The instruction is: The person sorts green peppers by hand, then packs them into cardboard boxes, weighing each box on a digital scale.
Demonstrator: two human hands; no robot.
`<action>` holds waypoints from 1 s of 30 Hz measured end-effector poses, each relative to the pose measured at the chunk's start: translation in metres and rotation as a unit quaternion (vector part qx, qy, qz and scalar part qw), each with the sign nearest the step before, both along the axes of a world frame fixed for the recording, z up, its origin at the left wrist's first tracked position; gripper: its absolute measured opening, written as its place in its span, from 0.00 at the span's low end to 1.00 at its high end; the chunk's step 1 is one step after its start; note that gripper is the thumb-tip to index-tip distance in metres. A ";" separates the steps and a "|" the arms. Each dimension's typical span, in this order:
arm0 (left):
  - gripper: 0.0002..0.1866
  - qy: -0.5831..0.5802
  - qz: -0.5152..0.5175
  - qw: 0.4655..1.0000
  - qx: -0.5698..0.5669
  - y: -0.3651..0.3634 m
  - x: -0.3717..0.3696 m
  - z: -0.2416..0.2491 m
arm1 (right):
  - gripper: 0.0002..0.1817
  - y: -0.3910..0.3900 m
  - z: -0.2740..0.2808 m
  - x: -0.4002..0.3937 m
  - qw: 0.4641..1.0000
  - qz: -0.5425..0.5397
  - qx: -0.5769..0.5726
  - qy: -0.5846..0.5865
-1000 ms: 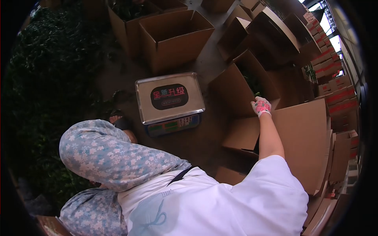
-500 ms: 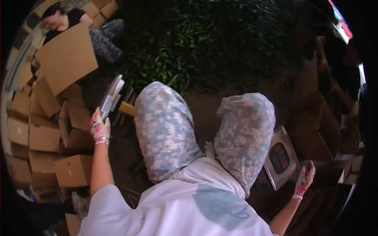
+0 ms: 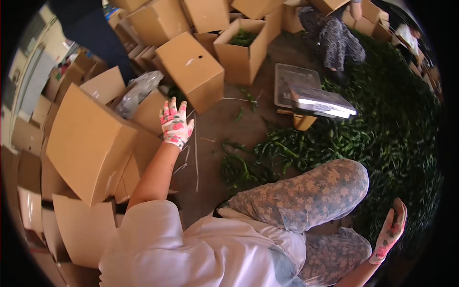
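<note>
My left hand (image 3: 176, 125), in a white glove with red flowers, reaches out with its fingers spread and nothing in it. It is close to a closed cardboard box (image 3: 191, 71) and an open-flapped box (image 3: 148, 112) with crumpled clear plastic (image 3: 139, 91). My right hand (image 3: 393, 228), gloved alike, hangs beyond my knees over a heap of green peppers (image 3: 382, 143). Its fingers are stretched out and hold nothing that I can see. Ahead stands a weighing scale (image 3: 296, 85) with a flat metal platform and a bright-edged display unit (image 3: 325, 103).
Cardboard boxes (image 3: 91, 143) crowd my left side, and more stand ahead, including an open box (image 3: 244, 50) with green peppers inside. White string (image 3: 196, 158) lies on the brown floor (image 3: 210, 138). A person in patterned trousers (image 3: 332, 40) crouches ahead; another person (image 3: 409, 40) is farther right.
My view and body have turned left toward the boxes. My left hand, earlier beside the scale, is now out by the boxes; the scale has shifted right in view.
</note>
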State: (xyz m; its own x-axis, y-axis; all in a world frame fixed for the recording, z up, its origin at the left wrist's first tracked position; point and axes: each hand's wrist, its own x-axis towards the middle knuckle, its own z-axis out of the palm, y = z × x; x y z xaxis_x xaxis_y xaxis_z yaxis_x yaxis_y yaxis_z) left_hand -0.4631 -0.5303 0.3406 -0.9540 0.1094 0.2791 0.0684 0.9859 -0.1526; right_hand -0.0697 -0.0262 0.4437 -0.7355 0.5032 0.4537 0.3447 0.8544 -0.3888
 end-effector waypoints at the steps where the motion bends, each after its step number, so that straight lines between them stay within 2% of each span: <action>1: 0.37 -0.031 0.048 0.998 0.014 -0.019 0.008 0.000 | 0.14 -0.004 0.001 -0.027 0.999 0.026 -0.047 0.005; 2: 0.38 -0.081 0.092 0.991 0.051 -0.034 0.010 0.000 | 0.15 0.004 -0.008 -0.043 0.997 0.069 -0.044 -0.003; 4: 0.38 -0.148 0.116 0.963 0.191 -0.070 -0.013 -0.021 | 0.14 -0.003 -0.008 -0.079 0.988 0.151 0.020 -0.040; 5: 0.38 -0.141 0.114 0.963 0.200 -0.073 -0.027 -0.019 | 0.13 -0.012 -0.011 -0.094 0.987 0.152 0.022 -0.044; 7: 0.38 -0.096 0.014 0.984 0.149 -0.063 -0.056 -0.013 | 0.11 -0.023 -0.018 -0.114 0.986 0.155 0.012 -0.056; 8: 0.38 -0.062 -0.025 0.994 0.082 -0.047 -0.071 -0.004 | 0.11 -0.027 -0.020 -0.121 0.984 0.166 0.010 -0.064; 10: 0.37 -0.010 -0.076 0.997 0.017 -0.018 -0.104 -0.002 | 0.09 -0.029 -0.032 -0.131 0.985 0.153 -0.014 -0.076; 12: 0.38 0.012 -0.073 0.997 0.007 0.005 -0.123 -0.021 | 0.09 -0.031 -0.037 -0.137 0.986 0.141 -0.028 -0.088; 13: 0.41 -0.081 -0.042 0.996 -0.016 0.010 -0.122 -0.036 | 0.09 -0.032 -0.038 -0.139 0.986 0.131 -0.035 -0.094; 16: 0.41 -0.065 -0.080 0.995 -0.015 0.032 -0.074 -0.052 | 0.09 -0.030 -0.040 -0.131 0.994 0.068 -0.046 -0.067; 17: 0.41 -0.155 -0.113 0.981 0.000 0.036 -0.058 -0.050 | 0.09 -0.027 -0.042 -0.125 0.996 0.039 -0.050 -0.063; 18: 0.41 -0.259 -0.145 0.954 0.037 0.042 -0.047 -0.025 | 0.09 -0.022 -0.045 -0.119 0.997 0.012 -0.054 -0.059; 20: 0.43 -0.021 -0.156 0.988 0.004 0.045 -0.051 0.014 | 0.08 -0.016 -0.045 -0.107 0.993 -0.029 -0.098 -0.055; 22: 0.46 0.193 -0.133 0.972 0.030 0.039 -0.093 0.049 | 0.08 -0.011 -0.047 -0.100 0.996 -0.032 -0.074 -0.048; 23: 0.49 0.177 -0.110 0.977 0.049 0.042 -0.109 0.056 | 0.08 -0.013 -0.046 -0.100 0.996 -0.035 -0.072 -0.047; 24: 0.43 0.073 -0.113 0.988 0.072 0.046 -0.122 0.053 | 0.08 -0.014 -0.044 -0.100 0.996 -0.038 -0.065 -0.049; 25: 0.34 -0.080 -0.121 0.987 0.065 0.048 -0.127 0.053 | 0.08 -0.014 -0.041 -0.096 0.996 -0.043 -0.060 -0.051; 26: 0.26 -0.229 -0.127 0.963 0.054 0.054 -0.126 0.058 | 0.08 -0.017 -0.035 -0.093 0.996 -0.047 -0.058 -0.049; 27: 0.26 -0.225 -0.134 0.964 0.054 0.052 -0.124 0.057 | 0.08 -0.023 -0.027 -0.094 0.997 -0.034 -0.061 -0.040; 29: 0.18 -0.117 -0.178 0.970 0.116 0.036 -0.129 0.052 | 0.07 -0.027 -0.016 -0.086 0.998 -0.014 -0.050 -0.021; 30: 0.15 -0.064 -0.181 0.976 0.104 0.033 -0.127 0.077 | 0.06 -0.026 -0.013 -0.083 0.999 -0.005 -0.052 0.012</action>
State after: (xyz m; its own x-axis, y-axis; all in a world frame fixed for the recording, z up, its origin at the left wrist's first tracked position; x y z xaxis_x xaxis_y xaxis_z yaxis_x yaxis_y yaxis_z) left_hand -0.5904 -0.4978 0.4177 -0.8922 0.3988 0.2120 0.4229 0.9025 0.0818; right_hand -0.1524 -0.0527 0.4308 -0.7197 0.5559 0.4159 0.3433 0.8056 -0.4828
